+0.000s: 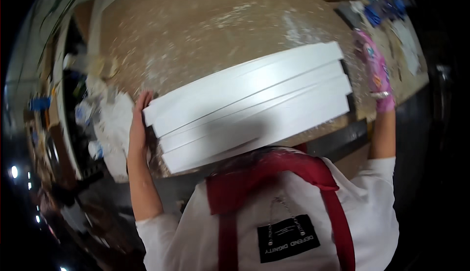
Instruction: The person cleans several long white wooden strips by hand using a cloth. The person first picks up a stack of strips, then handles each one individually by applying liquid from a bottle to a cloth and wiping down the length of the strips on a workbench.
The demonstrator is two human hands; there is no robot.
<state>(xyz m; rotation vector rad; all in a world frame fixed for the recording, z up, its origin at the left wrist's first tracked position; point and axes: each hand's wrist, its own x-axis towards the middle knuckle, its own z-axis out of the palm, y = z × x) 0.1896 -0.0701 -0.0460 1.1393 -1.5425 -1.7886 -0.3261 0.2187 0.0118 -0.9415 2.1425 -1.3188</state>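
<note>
The person stood at the near edge of a dusty brown worktop with a stack of long white boards lying across it, slanting from lower left up to upper right. The stack lay at that near edge, and its lower boards seemed to reach out past the edge toward the person's chest.

The left hand was pressed flat against the stack's left end, bare, its fingers close together and reaching up along the end faces, not wrapped around any board. The right hand, in a pink patterned glove, was at the right end; the fisheye bend and blur there made it hard to tell whether its fingers were closed on the boards or only resting beside them. Crumpled white sheeting was heaped at the left edge of the worktop, just beside the left hand, and blue objects lay at the far right corner.

The risk here looked to be the stack fanning apart: the boards were already stepped, not flush, and held only by end pressure, so an uneven squeeze or a tilt could let one slide off the near edge. The dust on the surface would make that sliding easier.
</note>
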